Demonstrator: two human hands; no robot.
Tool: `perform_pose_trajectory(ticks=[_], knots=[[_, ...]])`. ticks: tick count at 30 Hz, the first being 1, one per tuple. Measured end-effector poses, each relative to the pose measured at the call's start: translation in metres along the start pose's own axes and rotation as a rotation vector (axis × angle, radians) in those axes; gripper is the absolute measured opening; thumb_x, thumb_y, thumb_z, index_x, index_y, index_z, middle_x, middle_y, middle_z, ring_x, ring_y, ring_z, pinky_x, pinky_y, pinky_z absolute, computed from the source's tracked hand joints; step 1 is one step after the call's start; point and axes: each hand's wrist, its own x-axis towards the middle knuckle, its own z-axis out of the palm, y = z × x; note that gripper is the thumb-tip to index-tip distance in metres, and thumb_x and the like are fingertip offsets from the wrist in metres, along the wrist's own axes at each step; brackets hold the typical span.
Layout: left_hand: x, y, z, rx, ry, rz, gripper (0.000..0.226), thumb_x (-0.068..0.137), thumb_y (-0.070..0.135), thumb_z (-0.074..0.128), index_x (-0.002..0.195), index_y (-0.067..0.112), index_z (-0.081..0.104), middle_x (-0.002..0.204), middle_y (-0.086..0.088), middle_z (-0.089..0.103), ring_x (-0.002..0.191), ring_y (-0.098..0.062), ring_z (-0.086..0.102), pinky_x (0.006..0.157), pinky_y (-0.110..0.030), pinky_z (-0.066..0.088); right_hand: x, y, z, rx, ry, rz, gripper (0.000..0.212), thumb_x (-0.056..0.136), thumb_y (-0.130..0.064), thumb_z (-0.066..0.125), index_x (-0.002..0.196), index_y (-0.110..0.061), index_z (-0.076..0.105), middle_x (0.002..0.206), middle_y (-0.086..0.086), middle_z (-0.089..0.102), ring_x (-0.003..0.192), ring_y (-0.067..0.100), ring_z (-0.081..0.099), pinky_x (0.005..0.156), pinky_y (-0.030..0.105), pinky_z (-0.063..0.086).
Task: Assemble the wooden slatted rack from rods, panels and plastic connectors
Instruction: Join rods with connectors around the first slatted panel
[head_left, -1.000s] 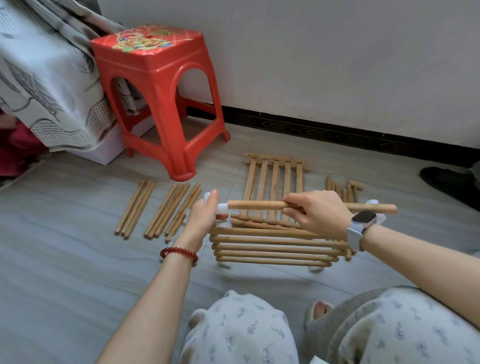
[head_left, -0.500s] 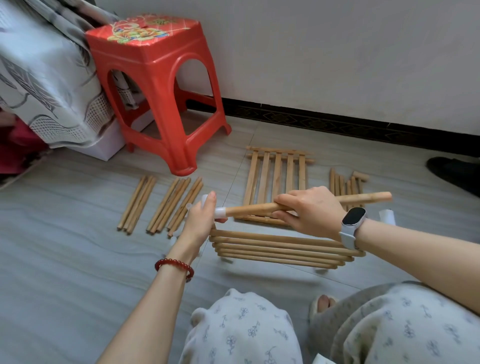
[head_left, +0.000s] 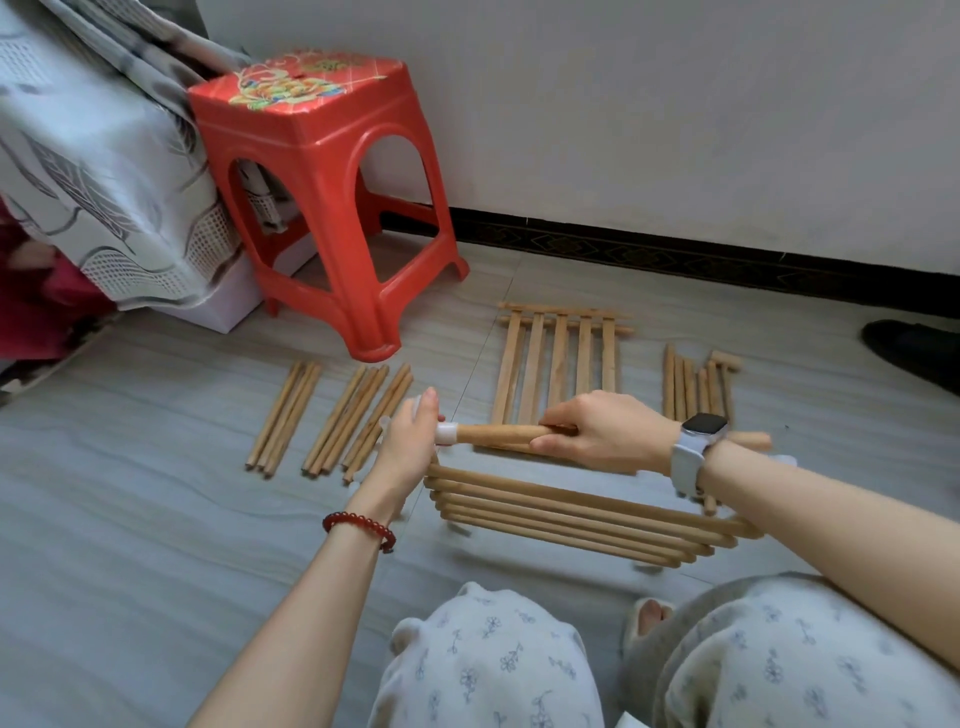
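Observation:
A thick wooden rod (head_left: 501, 432) lies level above the floor, its left end seated in a white plastic connector (head_left: 445, 433). My left hand (head_left: 410, 441) grips that connector at the left corner of the rack. My right hand (head_left: 608, 438) grips the rod near its middle; the rod's far end (head_left: 753, 441) shows past my watch. Under both hands stands the partly built slatted rack (head_left: 582, 512), several slats running left to right. A flat slatted panel (head_left: 558, 364) lies on the floor behind it.
Loose rods (head_left: 332, 418) lie in groups on the floor at left, and shorter rods (head_left: 696, 382) at right. A red plastic stool (head_left: 332, 202) stands at the back left beside a draped cloth (head_left: 93, 171). A dark shoe (head_left: 914, 348) sits at far right. My knees fill the bottom.
The rod tilted up at its right end half a second ago and now lies level again. Both hands keep their grips.

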Motion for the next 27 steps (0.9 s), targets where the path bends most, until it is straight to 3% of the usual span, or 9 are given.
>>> perform_pose_trajectory(ticks=[4, 7, 9, 11, 13, 16, 21, 24, 27], knots=[[0.002, 0.013, 0.002, 0.238, 0.101, 0.076, 0.030, 0.099, 0.034, 0.032, 0.106, 0.013, 0.053, 0.105, -0.009, 0.056, 0.097, -0.023, 0.053, 0.079, -0.036, 0.041, -0.027, 0.030, -0.026, 0.217, 0.218, 0.085, 0.034, 0.098, -0.034, 0.039, 0.125, -0.021, 0.057, 0.117, -0.005, 0.061, 0.097, 0.002, 0.053, 0.078, 0.013, 0.042], [0.002, 0.021, 0.005, 0.773, 0.239, 0.280, 0.030, 0.098, 0.028, 0.037, 0.117, 0.017, 0.056, 0.123, -0.005, 0.053, 0.119, -0.026, 0.040, 0.101, -0.042, 0.030, -0.067, 0.073, -0.032, 0.280, 0.572, 0.291, 0.033, 0.099, -0.024, 0.038, 0.127, -0.016, 0.054, 0.125, 0.003, 0.057, 0.112, 0.013, 0.052, 0.094, 0.027, 0.041], [-0.004, 0.035, 0.019, 0.885, 0.219, 0.443, 0.029, 0.098, 0.030, 0.038, 0.113, 0.017, 0.060, 0.120, -0.002, 0.055, 0.117, -0.024, 0.044, 0.104, -0.042, 0.027, -0.093, 0.095, -0.022, 0.351, 0.577, 0.426, 0.037, 0.099, -0.026, 0.038, 0.133, -0.014, 0.046, 0.129, 0.005, 0.054, 0.115, 0.018, 0.052, 0.095, 0.030, 0.042], [-0.018, 0.052, 0.044, 0.769, 0.096, 0.695, 0.032, 0.098, 0.029, 0.038, 0.103, 0.010, 0.063, 0.109, -0.005, 0.058, 0.098, -0.024, 0.056, 0.091, -0.039, 0.039, -0.114, 0.102, -0.001, 0.533, 0.510, 0.487, 0.044, 0.098, -0.033, 0.038, 0.139, -0.017, 0.036, 0.123, 0.005, 0.056, 0.105, 0.016, 0.058, 0.087, 0.028, 0.047], [-0.033, 0.058, 0.070, 0.749, -0.085, 1.033, 0.039, 0.096, 0.033, 0.036, 0.093, 0.008, 0.065, 0.092, -0.005, 0.063, 0.070, -0.019, 0.060, 0.062, -0.032, 0.050, -0.127, 0.094, 0.023, 0.706, 0.517, 0.459, 0.044, 0.097, -0.033, 0.038, 0.138, -0.019, 0.035, 0.101, 0.003, 0.064, 0.085, 0.010, 0.063, 0.075, 0.025, 0.051], [-0.035, 0.058, 0.086, 0.915, -0.261, 1.386, 0.044, 0.092, 0.046, 0.039, 0.080, 0.014, 0.067, 0.069, 0.002, 0.061, 0.047, -0.015, 0.055, 0.037, -0.024, 0.040, -0.133, 0.089, 0.052, 0.715, 0.583, 0.405, 0.037, 0.096, -0.034, 0.040, 0.132, -0.024, 0.040, 0.078, 0.001, 0.064, 0.066, 0.009, 0.064, 0.077, 0.039, 0.053], [-0.018, 0.066, 0.097, 1.091, -0.255, 1.368, 0.059, 0.100, 0.043, 0.015, 0.086, 0.017, 0.065, 0.060, 0.006, 0.058, 0.038, -0.014, 0.048, 0.036, -0.020, 0.023, -0.127, 0.097, 0.045, 0.732, 0.792, 0.527, 0.026, 0.099, -0.033, 0.034, 0.106, -0.016, 0.053, 0.069, 0.000, 0.057, 0.053, 0.016, 0.057, 0.056, 0.038, 0.050], [-0.004, 0.076, 0.121, 1.109, -0.248, 1.210, 0.044, 0.099, 0.040, 0.017, 0.117, 0.019, 0.052, 0.090, 0.007, 0.059, 0.063, -0.012, 0.055, 0.044, -0.020, 0.029, -0.116, 0.105, 0.031, 0.745, 0.875, 0.628, 0.029, 0.100, -0.030, 0.031, 0.092, -0.011, 0.053, 0.067, 0.001, 0.051, 0.058, 0.017, 0.047, 0.057, 0.036, 0.041], [0.010, 0.094, 0.146, 1.039, -0.296, 1.023, 0.035, 0.101, 0.036, 0.025, 0.125, 0.020, 0.045, 0.098, 0.006, 0.053, 0.073, -0.012, 0.052, 0.054, -0.022, 0.034, -0.109, 0.110, 0.028, 0.838, 0.887, 0.684, 0.028, 0.100, -0.033, 0.033, 0.097, -0.013, 0.051, 0.070, -0.002, 0.050, 0.059, 0.012, 0.045, 0.055, 0.028, 0.040]])
